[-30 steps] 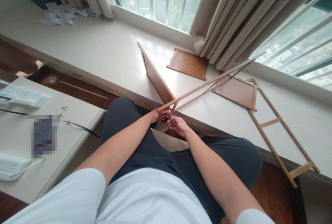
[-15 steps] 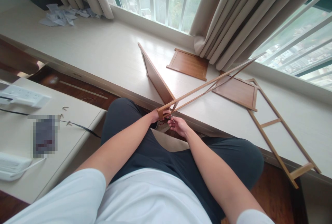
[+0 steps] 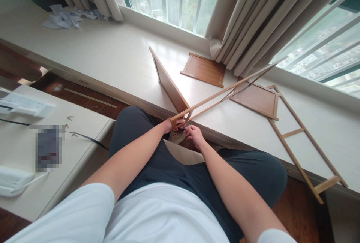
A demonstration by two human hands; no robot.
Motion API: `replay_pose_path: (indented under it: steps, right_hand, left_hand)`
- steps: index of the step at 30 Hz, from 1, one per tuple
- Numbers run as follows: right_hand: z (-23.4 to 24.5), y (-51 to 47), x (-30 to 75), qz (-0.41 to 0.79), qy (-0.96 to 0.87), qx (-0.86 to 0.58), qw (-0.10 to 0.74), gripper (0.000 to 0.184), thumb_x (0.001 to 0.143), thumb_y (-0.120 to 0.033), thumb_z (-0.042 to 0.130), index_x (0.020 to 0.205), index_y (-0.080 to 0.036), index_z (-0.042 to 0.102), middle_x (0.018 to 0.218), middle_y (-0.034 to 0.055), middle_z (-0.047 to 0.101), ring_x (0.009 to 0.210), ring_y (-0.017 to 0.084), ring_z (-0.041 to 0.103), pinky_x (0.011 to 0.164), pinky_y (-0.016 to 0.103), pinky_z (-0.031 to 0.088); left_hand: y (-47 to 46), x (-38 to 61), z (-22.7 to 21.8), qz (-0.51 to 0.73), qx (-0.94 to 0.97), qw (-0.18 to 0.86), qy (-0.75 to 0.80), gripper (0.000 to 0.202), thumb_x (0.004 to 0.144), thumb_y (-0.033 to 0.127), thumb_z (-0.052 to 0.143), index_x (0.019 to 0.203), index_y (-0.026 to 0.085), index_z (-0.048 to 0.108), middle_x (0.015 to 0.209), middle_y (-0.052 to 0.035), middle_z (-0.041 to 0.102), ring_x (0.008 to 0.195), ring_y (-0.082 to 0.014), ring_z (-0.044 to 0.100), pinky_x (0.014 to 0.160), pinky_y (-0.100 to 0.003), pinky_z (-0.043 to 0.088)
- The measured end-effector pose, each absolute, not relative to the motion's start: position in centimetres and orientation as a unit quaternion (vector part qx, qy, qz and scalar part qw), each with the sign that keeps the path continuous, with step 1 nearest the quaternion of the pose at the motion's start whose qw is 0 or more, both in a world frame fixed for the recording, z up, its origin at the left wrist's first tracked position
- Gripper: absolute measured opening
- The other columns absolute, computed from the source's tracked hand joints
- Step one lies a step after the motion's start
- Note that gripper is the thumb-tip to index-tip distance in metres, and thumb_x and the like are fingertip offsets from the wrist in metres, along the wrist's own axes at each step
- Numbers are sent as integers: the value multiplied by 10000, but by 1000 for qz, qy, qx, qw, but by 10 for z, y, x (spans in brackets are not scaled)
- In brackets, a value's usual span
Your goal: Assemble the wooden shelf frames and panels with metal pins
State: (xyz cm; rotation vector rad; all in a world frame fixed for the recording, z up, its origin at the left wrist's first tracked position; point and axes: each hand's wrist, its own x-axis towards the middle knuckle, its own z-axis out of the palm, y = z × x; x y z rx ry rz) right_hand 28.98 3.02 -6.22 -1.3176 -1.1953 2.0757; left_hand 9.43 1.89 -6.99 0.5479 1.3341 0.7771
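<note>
My left hand [image 3: 169, 124] is closed round the near end of a long wooden ladder-like frame [image 3: 225, 92] that slopes up and away to the right over the window ledge. A wooden panel [image 3: 168, 83] stands on edge against that same near end. My right hand [image 3: 193, 134] sits just right of the joint, fingers curled in a pinch against the frame's end; what they hold is too small to make out. Both hands hover above my knees at the ledge's front edge.
A second ladder-like frame [image 3: 303, 143] and two flat wooden panels [image 3: 204, 69] [image 3: 257, 99] lie on the white ledge [image 3: 112, 55]. Crumpled paper [image 3: 67, 16] sits far left by the curtains. A white side table [image 3: 75, 138] at left carries a power strip [image 3: 24, 104], cable and small screws.
My right hand has moved slightly up and closer to the frame's end. The left hand and the frame have stayed in place.
</note>
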Motion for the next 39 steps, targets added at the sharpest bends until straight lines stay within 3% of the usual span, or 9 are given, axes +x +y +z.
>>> replay_pose_path:
  steps: [12,31,39]
  right_hand:
    - [-71,33,288,651,-501,-512,251,264,702,-427,754,791,-217,620,648,-28,586,562,137,536,470,240,392]
    - [-71,32,290,623,-516,-527,261,358,704,-513,783,792,-203,627,637,-26,587,551,135,524,452,234,402]
    - [-70,32,288,648,-496,-522,249,389,707,-544,786,794,-200,624,718,9,680,532,126,546,432,226,407]
  left_hand:
    - [17,95,-73,354,250,679,593,425,734,528,835,994,215,715,924,-64,748,756,-154,658,526,-201,425]
    - [17,96,-70,344,243,684,596,507,675,580,854,988,205,716,941,-72,759,763,-158,656,532,-206,420]
    - [17,96,-69,341,235,678,607,501,654,580,863,976,221,725,918,-66,753,788,-172,654,523,-209,414]
